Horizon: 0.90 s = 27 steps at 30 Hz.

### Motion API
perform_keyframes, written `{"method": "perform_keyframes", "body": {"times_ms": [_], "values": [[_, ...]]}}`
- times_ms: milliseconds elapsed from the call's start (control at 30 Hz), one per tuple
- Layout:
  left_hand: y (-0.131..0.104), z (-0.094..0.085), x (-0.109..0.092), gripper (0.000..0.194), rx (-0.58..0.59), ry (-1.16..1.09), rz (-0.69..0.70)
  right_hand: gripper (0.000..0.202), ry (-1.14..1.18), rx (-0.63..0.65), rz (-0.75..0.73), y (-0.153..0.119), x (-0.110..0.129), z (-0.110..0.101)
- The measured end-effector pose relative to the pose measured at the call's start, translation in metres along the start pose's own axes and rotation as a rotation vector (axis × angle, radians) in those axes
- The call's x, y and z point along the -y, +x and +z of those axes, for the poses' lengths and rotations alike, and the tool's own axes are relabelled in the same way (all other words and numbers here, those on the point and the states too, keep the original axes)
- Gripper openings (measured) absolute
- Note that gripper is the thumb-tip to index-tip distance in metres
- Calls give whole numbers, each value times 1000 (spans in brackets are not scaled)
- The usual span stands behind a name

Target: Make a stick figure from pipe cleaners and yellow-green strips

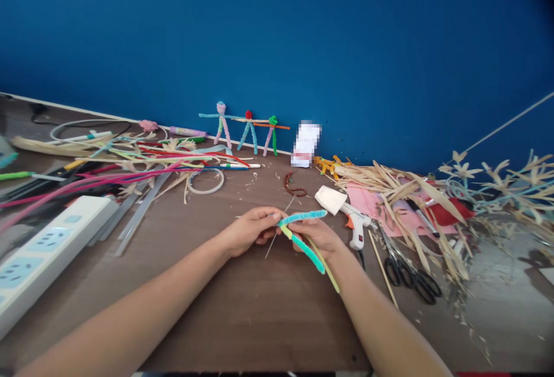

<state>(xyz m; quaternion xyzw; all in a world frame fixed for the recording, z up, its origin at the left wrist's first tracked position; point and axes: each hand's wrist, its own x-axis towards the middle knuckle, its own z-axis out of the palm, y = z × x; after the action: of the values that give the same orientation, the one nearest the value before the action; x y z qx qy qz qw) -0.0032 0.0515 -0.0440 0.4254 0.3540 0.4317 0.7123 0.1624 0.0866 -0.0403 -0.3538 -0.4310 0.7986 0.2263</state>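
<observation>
Above the middle of the tabletop, my two hands work close together on a bent pipe cleaner piece (308, 254), with a blue limb, a teal limb and yellow wound round where they meet. My left hand (251, 231) is closed, its thumb and fingertips pinching the piece near that joint. My right hand (319, 235) is closed on it from the other side, its fingertips partly hidden behind the limbs. A loose yellow-green pipe cleaner (326, 267) trails down along my right palm. One thin pale strand (271, 244) crosses by my left fingers; whether they grip it I cannot tell.
Three pipe cleaner figures (248, 131) lean against the blue wall. Left lie a power strip (56, 250), glue sticks (141, 218) and pipe cleaners (108, 178). Right are a glue gun (357, 224), scissors (407, 273) and dried husks (389, 183). A bead bracelet (289, 186) lies ahead.
</observation>
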Motion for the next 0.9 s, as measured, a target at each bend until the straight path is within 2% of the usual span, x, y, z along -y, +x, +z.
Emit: {"method": "perform_keyframes", "body": {"times_ms": [200,367,467,633,767,900], "values": [[-2,4,-2,20,-8,-182,-30,19,141,9,-11,1,-1,1],[1,1,6,21,22,-261,-40,22,183,-14,-73,3,-6,4],[2,0,10,23,23,-297,-64,20,104,-103,-113,7,-11,7],[4,1,9,21,-47,-290,-102,16,-172,-355,-314,12,-18,9],[4,6,9,16,-158,-230,-95,14,-309,-404,-339,13,-20,7],[4,11,9,12,-249,-229,-75,16,-345,-416,-320,10,-16,9]]}}
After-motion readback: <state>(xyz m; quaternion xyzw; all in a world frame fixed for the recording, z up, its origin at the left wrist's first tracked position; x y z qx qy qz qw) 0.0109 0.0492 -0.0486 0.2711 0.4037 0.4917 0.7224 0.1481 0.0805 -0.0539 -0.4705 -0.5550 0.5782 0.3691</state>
